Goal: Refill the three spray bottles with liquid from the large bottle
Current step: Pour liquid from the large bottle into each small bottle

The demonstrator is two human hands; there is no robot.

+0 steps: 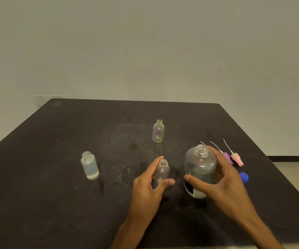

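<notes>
Left hand (147,184) curls loosely around a small uncapped spray bottle (162,172); right hand (220,174) grips the open large bottle (200,164) upright on the table (55,194).

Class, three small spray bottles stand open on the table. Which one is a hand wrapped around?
The small bottle nearest the large bottle: the left hand curls around it. The other two stand alone, farther off.
</notes>
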